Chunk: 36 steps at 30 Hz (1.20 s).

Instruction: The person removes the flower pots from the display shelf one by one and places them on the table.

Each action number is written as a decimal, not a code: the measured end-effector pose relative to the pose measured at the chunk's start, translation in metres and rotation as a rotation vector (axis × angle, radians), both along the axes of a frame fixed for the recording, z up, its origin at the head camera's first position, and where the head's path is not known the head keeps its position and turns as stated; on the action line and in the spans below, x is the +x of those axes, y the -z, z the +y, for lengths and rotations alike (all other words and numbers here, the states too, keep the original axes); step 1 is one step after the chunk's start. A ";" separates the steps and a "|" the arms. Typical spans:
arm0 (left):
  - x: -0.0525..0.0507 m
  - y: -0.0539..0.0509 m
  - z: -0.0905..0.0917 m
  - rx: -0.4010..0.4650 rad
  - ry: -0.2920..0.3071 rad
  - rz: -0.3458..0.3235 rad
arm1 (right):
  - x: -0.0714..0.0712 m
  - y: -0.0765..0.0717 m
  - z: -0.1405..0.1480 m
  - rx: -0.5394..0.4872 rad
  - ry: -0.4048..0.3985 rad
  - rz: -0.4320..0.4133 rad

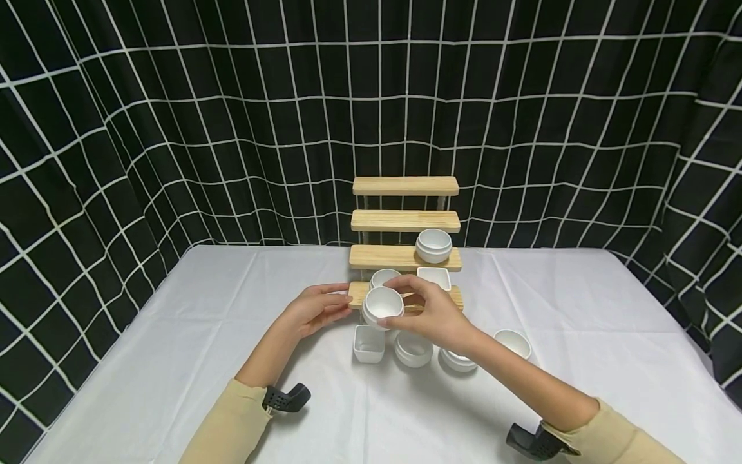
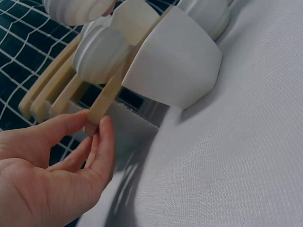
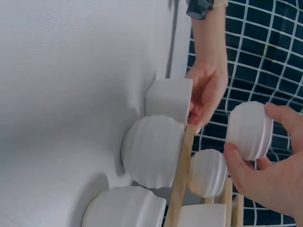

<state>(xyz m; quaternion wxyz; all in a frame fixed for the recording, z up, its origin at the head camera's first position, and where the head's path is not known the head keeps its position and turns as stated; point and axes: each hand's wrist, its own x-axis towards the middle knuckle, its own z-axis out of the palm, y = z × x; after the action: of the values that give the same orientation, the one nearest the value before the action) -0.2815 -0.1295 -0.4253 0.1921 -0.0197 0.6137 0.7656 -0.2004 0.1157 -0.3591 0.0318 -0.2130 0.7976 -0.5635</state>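
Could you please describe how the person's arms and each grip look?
The left sleeve and right sleeve are light tan and reach mid-forearm. A black, angular left device and matching right device sit at their ends. The left grip and right grip wear no gloves.

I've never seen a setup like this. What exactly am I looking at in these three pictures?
There is no robot here, just a person's two bare hands. The wide picture comes from a camera worn on the head; the other two come from cameras on the wrists, each looking at that hand's work.

On the white cloth is a stand with four stepped wooden boards. Two round bowls and a square bowl sit on it. In front are a square cup and three rounder dishes, two partly hidden by the right arm.

The right hand holds another round bowl; the left hand pinches the lowest board's left end.
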 end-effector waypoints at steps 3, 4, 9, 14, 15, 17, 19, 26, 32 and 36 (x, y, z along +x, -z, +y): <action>0.000 -0.001 0.000 0.000 -0.005 -0.006 | 0.001 0.003 -0.001 -0.001 -0.020 -0.007; 0.000 -0.001 0.000 -0.002 -0.005 -0.006 | 0.002 0.004 -0.001 0.004 -0.024 -0.006; 0.000 -0.001 -0.001 -0.016 -0.002 -0.010 | 0.004 0.009 0.000 0.025 -0.051 0.021; -0.001 0.000 0.000 -0.017 0.001 -0.007 | 0.006 0.012 -0.001 0.036 -0.076 0.036; -0.001 0.000 -0.001 -0.018 0.001 -0.008 | 0.006 0.013 -0.001 0.036 -0.082 0.035; -0.001 0.000 -0.001 -0.021 0.001 -0.007 | 0.007 0.015 -0.002 0.024 -0.098 0.024; -0.001 0.000 -0.001 -0.023 0.001 -0.006 | 0.007 0.017 -0.002 0.005 -0.115 0.008; 0.000 -0.001 -0.001 -0.007 0.012 0.001 | 0.008 0.024 -0.003 -0.024 -0.163 -0.033; 0.001 -0.002 -0.001 -0.009 0.010 -0.001 | 0.008 0.031 -0.002 -0.017 -0.197 -0.017; 0.002 -0.003 -0.001 -0.007 0.009 -0.003 | 0.009 0.034 -0.002 -0.010 -0.213 -0.001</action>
<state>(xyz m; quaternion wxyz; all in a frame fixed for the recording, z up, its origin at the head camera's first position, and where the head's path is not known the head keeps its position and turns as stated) -0.2796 -0.1307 -0.4223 0.1964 -0.0185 0.6161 0.7626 -0.1911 0.1138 -0.3935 0.0909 -0.2962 0.7675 -0.5612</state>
